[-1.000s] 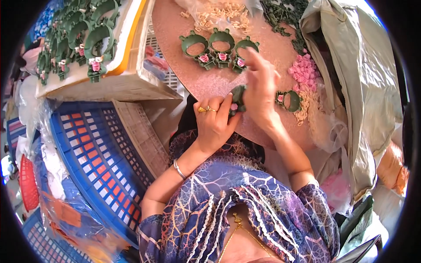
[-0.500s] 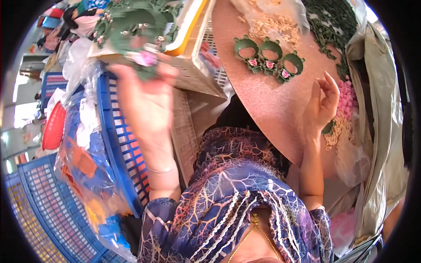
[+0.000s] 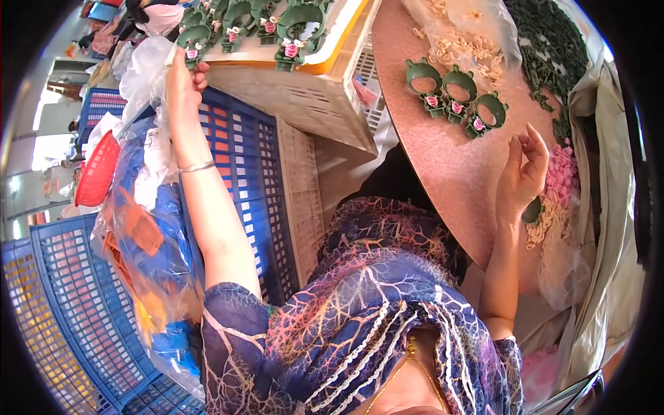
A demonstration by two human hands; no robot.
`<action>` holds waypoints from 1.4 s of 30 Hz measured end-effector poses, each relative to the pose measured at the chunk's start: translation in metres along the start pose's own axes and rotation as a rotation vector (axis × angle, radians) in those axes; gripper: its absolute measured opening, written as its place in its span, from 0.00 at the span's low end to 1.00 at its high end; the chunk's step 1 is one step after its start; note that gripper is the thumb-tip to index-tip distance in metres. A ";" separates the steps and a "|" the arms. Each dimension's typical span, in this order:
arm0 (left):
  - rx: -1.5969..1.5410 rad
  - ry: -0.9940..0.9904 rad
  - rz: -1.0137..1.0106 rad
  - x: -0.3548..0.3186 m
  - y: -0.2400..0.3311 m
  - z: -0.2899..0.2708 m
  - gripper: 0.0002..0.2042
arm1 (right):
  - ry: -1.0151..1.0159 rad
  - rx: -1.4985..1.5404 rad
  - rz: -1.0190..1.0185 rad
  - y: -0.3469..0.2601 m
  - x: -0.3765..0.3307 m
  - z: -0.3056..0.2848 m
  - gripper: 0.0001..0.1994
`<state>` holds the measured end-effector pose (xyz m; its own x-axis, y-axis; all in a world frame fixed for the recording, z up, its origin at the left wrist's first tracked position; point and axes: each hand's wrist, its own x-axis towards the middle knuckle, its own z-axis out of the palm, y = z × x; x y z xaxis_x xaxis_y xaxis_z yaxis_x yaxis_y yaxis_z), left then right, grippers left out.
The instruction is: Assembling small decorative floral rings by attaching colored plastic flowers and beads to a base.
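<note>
Green rings point(image 3: 462, 79) show pink ornaments point(image 3: 456, 107), the tabletop point(image 3: 449, 166) is speckled pink, and here's a purple-blue blouse point(image 3: 373, 287), pale-veined!

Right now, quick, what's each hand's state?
Left hand: closed on a green piece with a pink flower.
Right hand: open, loosely curled, nothing visible in it.

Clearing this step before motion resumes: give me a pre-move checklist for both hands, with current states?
1. Left hand at a green ring piece by the edge of the white box: ok.
2. That piece free of the fingers: cannot tell; they are right at its base.
3. Right hand free: ok; loosely curled, nothing visible in it.
4. Three ring pieces on the table, each with a pink part: ok.
5. Dark green piece by the right wrist fully visible: not ok; partly hidden.
</note>
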<state>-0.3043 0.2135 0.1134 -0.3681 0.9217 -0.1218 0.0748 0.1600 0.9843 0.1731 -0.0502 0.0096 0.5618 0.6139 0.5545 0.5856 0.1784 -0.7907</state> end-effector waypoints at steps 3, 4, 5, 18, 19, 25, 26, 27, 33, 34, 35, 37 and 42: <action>0.250 0.069 0.161 -0.004 -0.002 0.008 0.21 | -0.019 0.058 0.007 0.004 -0.001 0.003 0.15; 0.289 0.101 0.128 -0.005 -0.001 0.009 0.21 | -0.022 0.057 0.009 0.004 -0.001 0.004 0.15; 0.256 0.099 0.093 -0.004 -0.002 0.010 0.21 | -0.020 0.050 0.018 0.004 0.000 0.003 0.15; 0.576 0.152 1.449 -0.164 -0.116 0.086 0.13 | -0.012 0.051 0.003 -0.001 0.004 0.006 0.15; 0.480 -0.106 1.306 -0.214 -0.118 0.117 0.11 | -0.026 0.002 0.009 -0.003 0.004 0.007 0.15; 0.485 -0.520 1.194 -0.299 -0.112 0.192 0.21 | -0.073 -0.211 -0.207 -0.009 0.010 0.005 0.16; 0.474 -0.515 1.177 -0.301 -0.108 0.207 0.22 | -0.059 -0.232 -0.209 -0.009 0.011 0.001 0.16; 0.505 -0.504 1.175 -0.304 -0.102 0.219 0.23 | -0.028 -0.217 -0.209 -0.008 0.012 0.001 0.16; 0.844 -0.453 1.158 -0.303 -0.094 0.260 0.33 | 0.071 -0.192 -0.153 -0.010 0.016 -0.007 0.16; 0.876 -0.441 1.142 -0.302 -0.095 0.263 0.33 | 0.092 -0.169 -0.148 -0.007 0.017 -0.009 0.16; 0.869 -0.433 1.117 -0.303 -0.095 0.265 0.30 | 0.099 -0.182 -0.147 -0.007 0.020 -0.012 0.16; 0.867 -0.438 1.122 -0.301 -0.099 0.267 0.24 | 0.125 -0.212 -0.146 -0.005 0.026 -0.020 0.16; 0.711 -0.514 1.121 -0.312 -0.101 0.244 0.21 | 0.274 -0.133 0.082 0.002 0.049 -0.045 0.13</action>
<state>0.0295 -0.0042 0.0212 0.5564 0.6760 0.4831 0.5958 -0.7299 0.3351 0.2274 -0.0544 0.0467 0.7362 0.3890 0.5537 0.5931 0.0232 -0.8048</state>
